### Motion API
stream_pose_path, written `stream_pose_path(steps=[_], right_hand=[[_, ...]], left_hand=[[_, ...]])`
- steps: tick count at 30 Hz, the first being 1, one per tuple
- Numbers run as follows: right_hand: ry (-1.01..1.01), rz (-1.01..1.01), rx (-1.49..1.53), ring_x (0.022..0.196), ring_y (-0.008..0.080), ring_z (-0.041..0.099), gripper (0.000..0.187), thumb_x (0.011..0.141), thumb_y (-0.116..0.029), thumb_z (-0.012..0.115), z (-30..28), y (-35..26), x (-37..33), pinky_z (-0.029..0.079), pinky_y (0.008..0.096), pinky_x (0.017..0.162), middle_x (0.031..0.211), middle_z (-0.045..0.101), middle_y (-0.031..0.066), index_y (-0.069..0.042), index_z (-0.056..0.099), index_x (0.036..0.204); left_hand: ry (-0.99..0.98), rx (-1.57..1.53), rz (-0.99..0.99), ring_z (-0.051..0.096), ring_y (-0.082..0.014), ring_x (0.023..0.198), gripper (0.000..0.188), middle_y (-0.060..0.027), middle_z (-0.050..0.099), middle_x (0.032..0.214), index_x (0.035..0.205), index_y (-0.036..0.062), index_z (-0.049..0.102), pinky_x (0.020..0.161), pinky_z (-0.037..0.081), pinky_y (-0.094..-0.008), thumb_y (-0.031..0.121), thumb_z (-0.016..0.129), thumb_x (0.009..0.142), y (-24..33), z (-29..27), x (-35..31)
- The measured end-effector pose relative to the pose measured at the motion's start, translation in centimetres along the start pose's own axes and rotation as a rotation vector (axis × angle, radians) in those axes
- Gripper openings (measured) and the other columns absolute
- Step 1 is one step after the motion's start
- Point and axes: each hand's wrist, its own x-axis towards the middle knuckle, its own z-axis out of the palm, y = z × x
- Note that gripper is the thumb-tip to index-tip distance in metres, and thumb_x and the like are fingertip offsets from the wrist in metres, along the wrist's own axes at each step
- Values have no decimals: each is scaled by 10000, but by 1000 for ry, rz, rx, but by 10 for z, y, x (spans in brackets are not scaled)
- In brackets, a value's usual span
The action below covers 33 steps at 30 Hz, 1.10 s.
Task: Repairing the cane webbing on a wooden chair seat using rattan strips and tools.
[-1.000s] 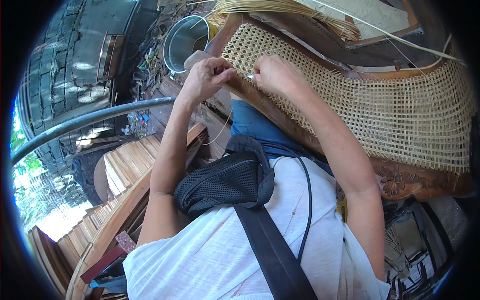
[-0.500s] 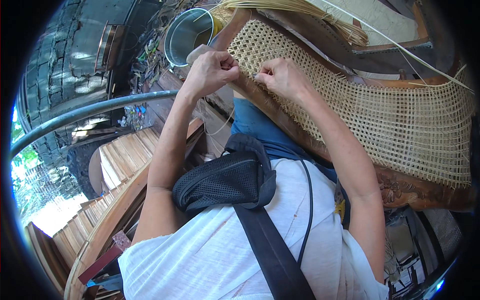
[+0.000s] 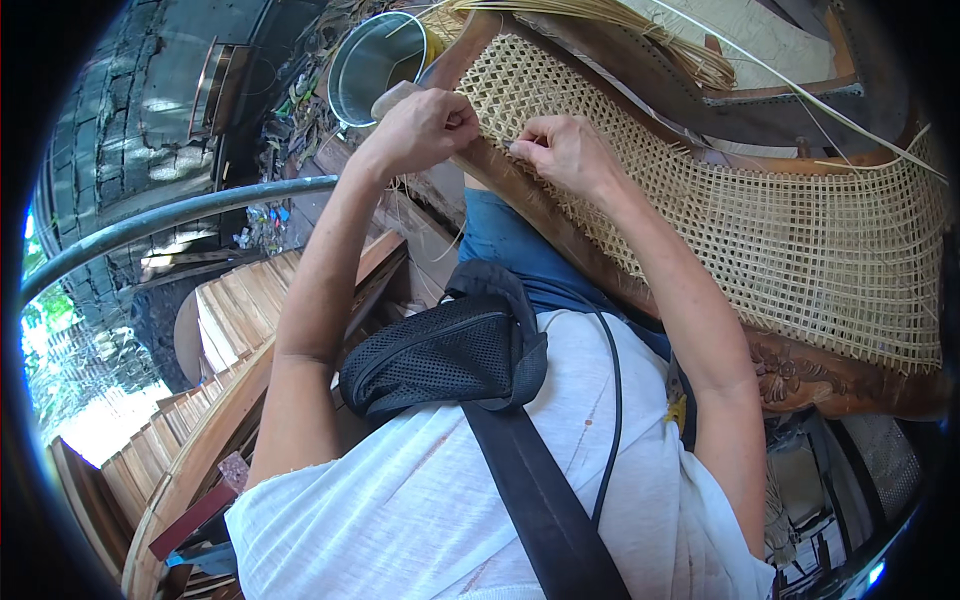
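A woven cane panel [image 3: 790, 250] stretches across a brown wooden furniture frame [image 3: 525, 200] in front of me, with short strand ends sticking out along its edges. Over the near left part of the frame's rail, my left hand [image 3: 425, 130] is closed with its fingers curled in. Whatever it pinches is too small to name. My right hand [image 3: 568, 155] rests at the edge of the weave, thumb and forefinger pressed together. What lies between those fingertips cannot be made out either.
A metal bucket [image 3: 375, 70] stands beyond my left hand. Loose cane strands [image 3: 640, 35] lie across the frame's far side. A curved metal tube [image 3: 190, 210] and slatted wooden pieces [image 3: 250, 310] are at the left. A black mesh pouch [image 3: 440, 355] hangs on my chest.
My left hand has shifted slightly up and away from the rail, its elbow swinging left. My right hand stays nearly in place, still pinched at the weave's edge.
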Motion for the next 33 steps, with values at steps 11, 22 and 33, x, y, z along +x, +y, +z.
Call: stream_pose_path(steps=[11, 22, 33], right_hand=[[12, 51, -353, 1013, 311, 684, 210, 868, -212, 623, -7, -30, 1, 524, 437, 903, 994, 724, 157, -115, 737, 1016], [-37, 109, -367, 968, 329, 680, 192, 864, -203, 614, -10, -34, 7, 524, 441, 879, 970, 712, 179, -85, 737, 952], [-53, 130, -334, 986, 317, 670, 210, 870, -277, 687, -8, -26, 14, 510, 438, 873, 1012, 714, 141, -102, 737, 974]], left_hand=[[-230, 211, 135, 680, -284, 748, 175, -95, 694, 770, 891, 75, 699, 706, 539, -386, 227, 619, 862, -7, -12, 30], [-164, 262, 257, 670, -313, 788, 158, -124, 685, 814, 895, 65, 681, 700, 533, -417, 209, 628, 859, -10, 2, 24], [22, 221, 200, 666, -315, 805, 106, -105, 673, 842, 855, 71, 654, 709, 525, -419, 175, 648, 835, 2, 25, 5]])
